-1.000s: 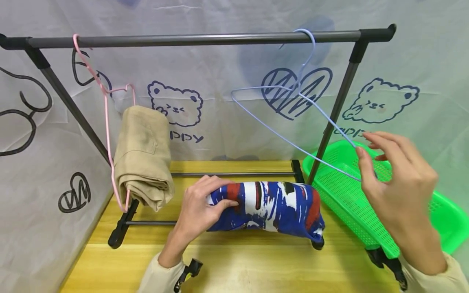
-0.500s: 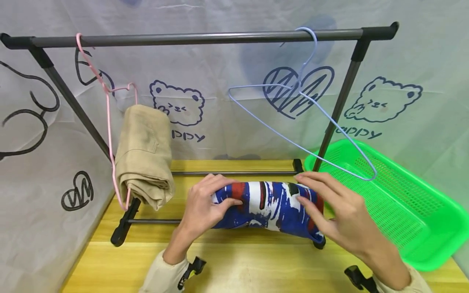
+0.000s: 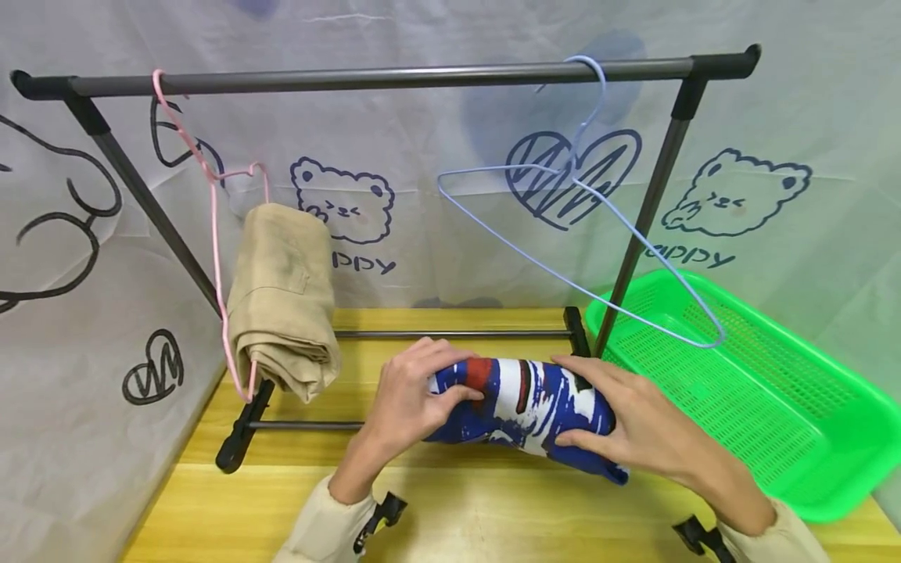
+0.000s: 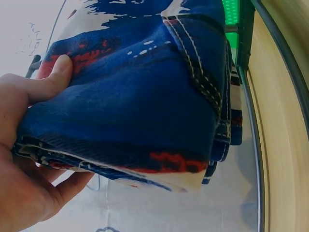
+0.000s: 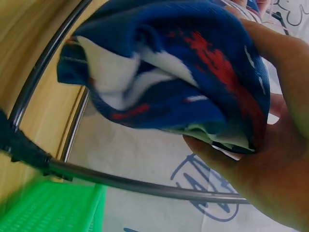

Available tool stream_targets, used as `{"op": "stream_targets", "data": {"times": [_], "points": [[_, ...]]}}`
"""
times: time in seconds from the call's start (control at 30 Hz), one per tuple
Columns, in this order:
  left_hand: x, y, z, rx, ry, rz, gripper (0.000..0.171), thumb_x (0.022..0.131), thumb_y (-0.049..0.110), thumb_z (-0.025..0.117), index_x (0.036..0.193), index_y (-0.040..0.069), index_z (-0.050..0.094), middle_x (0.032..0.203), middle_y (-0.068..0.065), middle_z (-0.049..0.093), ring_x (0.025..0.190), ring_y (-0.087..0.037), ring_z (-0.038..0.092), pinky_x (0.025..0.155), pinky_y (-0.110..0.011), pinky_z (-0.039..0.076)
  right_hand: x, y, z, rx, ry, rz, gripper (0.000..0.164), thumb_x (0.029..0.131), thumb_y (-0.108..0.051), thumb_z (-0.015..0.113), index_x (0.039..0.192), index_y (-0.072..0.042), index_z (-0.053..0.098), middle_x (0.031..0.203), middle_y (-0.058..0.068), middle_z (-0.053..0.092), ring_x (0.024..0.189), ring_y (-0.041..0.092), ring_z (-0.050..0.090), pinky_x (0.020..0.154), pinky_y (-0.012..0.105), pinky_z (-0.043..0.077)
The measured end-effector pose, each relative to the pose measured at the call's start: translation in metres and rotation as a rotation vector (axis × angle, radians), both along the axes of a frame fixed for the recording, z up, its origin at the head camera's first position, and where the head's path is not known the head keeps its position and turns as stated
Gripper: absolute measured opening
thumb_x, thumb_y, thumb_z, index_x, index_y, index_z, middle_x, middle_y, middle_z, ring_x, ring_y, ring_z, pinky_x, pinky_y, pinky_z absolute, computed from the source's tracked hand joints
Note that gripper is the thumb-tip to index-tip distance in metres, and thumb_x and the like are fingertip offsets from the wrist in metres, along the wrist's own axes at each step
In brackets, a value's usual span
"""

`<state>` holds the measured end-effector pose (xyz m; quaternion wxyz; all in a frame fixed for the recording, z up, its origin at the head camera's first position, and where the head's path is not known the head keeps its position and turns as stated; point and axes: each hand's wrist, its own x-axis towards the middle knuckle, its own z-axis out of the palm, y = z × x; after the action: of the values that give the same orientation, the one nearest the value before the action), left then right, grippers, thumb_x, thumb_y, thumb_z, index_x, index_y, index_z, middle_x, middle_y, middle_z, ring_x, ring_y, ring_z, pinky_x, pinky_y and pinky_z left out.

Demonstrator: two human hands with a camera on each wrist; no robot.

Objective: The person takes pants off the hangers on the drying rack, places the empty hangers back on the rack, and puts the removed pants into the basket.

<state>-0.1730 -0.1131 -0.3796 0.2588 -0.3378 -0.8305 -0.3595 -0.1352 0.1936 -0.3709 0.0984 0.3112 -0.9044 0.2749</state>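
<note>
Folded trousers (image 3: pixel 517 407) printed in blue, white and red are held by both hands above the table, in front of the rack. My left hand (image 3: pixel 415 391) grips their left end, thumb (image 4: pixel 60 72) on the near side and fingers behind. At the other end my right hand (image 3: pixel 626 414) holds the bundle between thumb and fingers. Pale stitching (image 4: pixel 193 58) shows on the cloth in the left wrist view. In the right wrist view the folded end (image 5: pixel 159 77) bulges beside the palm. Above hangs a bare blue hanger (image 3: pixel 676 274), apart from both hands.
A dark metal rack (image 3: pixel 394 78) stands on the wooden table (image 3: pixel 464 508). On its left, folded khaki trousers (image 3: pixel 281 289) hang over a pink hanger (image 3: pixel 218 274). A green perforated basket (image 3: pixel 795 438) lies at the right, partly under the blue hanger.
My right hand has left the blue hanger, come leftward and down, and taken hold of the printed trousers' right end. The left hand, keeping its grip, has shifted slightly right with the bundle.
</note>
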Motion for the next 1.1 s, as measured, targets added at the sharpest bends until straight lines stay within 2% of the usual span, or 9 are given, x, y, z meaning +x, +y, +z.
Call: {"op": "stream_targets", "data": {"times": [0.17,0.33,0.57,0.73,0.83,0.9,0.97,1.03,1.1], "points": [[-0.004,0.010,0.000,-0.047,-0.013,-0.031,0.035,0.074,0.020,0.094,0.105,0.013,0.080,0.096,0.001,0.074,0.086,-0.014,0.064,0.069,-0.030,0.057,0.000,0.008,0.003,0.053,-0.024,-0.024,0.072,0.083,-0.033,0.087,0.144,-0.011,0.055,0.124,0.014,0.068,0.094,0.022,0.068,0.066,0.027,0.057],[-0.009,0.022,0.000,-0.099,-0.044,-0.114,0.040,0.077,0.029,0.092,0.111,0.014,0.078,0.100,0.002,0.073,0.090,-0.013,0.063,0.074,-0.029,0.056,0.006,0.021,0.005,0.092,0.099,-0.055,0.059,0.079,-0.025,0.089,0.130,-0.009,0.064,0.115,0.011,0.072,0.086,0.019,0.069,0.061,0.024,0.055],[-0.016,0.044,0.004,-0.196,-0.038,-0.219,0.046,0.080,0.035,0.089,0.119,0.016,0.074,0.110,0.002,0.072,0.098,-0.011,0.063,0.082,-0.028,0.055,0.014,0.046,0.013,0.046,0.250,-0.024,0.059,0.071,-0.015,0.091,0.124,-0.009,0.067,0.108,0.009,0.074,0.077,0.014,0.068,0.055,0.020,0.052],[-0.016,0.060,0.014,-0.342,-0.030,-0.244,0.054,0.085,0.042,0.085,0.130,0.017,0.068,0.122,0.000,0.070,0.106,-0.014,0.064,0.086,-0.029,0.055,0.025,0.062,0.025,0.061,0.290,-0.062,0.061,0.066,-0.012,0.093,0.122,-0.011,0.068,0.107,0.005,0.073,0.080,0.014,0.067,0.056,0.024,0.054],[-0.013,0.069,0.023,-0.452,-0.023,-0.265,0.060,0.085,0.041,0.085,0.136,0.019,0.064,0.125,0.000,0.069,0.110,-0.015,0.064,0.088,-0.030,0.054,0.035,0.070,0.031,0.098,0.316,-0.103,0.059,0.069,-0.022,0.094,0.121,-0.014,0.070,0.108,0.003,0.073,0.082,0.016,0.067,0.058,0.028,0.056],[-0.010,0.075,0.028,-0.502,-0.013,-0.274,0.062,0.084,0.039,0.086,0.137,0.018,0.062,0.124,-0.001,0.069,0.110,-0.015,0.064,0.088,-0.029,0.054,0.040,0.075,0.034,0.132,0.346,-0.135,0.054,0.079,-0.045,0.088,0.121,-0.017,0.070,0.109,0.002,0.073,0.081,0.018,0.068,0.058,0.030,0.056],[-0.008,0.083,0.031,-0.531,0.008,-0.275,0.062,0.084,0.037,0.086,0.138,0.018,0.061,0.122,-0.001,0.070,0.107,-0.014,0.065,0.084,-0.028,0.054,0.045,0.079,0.038,0.154,0.386,-0.155,0.056,0.089,-0.063,0.070,0.120,-0.018,0.071,0.108,0.002,0.073,0.080,0.020,0.069,0.057,0.031,0.056],[-0.007,0.093,0.031,-0.543,0.048,-0.272,0.062,0.086,0.037,0.084,0.139,0.017,0.060,0.123,0.000,0.070,0.106,-0.014,0.065,0.082,-0.026,0.054,0.049,0.086,0.041,0.185,0.435,-0.177,0.064,0.095,-0.072,0.048,0.119,-0.018,0.072,0.107,0.003,0.072,0.080,0.022,0.069,0.057,0.031,0.056],[-0.007,0.105,0.029,-0.547,0.096,-0.276,0.063,0.088,0.039,0.082,0.141,0.016,0.058,0.126,0.001,0.069,0.107,-0.013,0.064,0.084,-0.024,0.053,0.052,0.096,0.044,0.211,0.483,-0.198,0.070,0.097,-0.073,0.039,0.118,-0.016,0.074,0.106,0.004,0.073,0.081,0.024,0.070,0.058,0.031,0.056]]}}
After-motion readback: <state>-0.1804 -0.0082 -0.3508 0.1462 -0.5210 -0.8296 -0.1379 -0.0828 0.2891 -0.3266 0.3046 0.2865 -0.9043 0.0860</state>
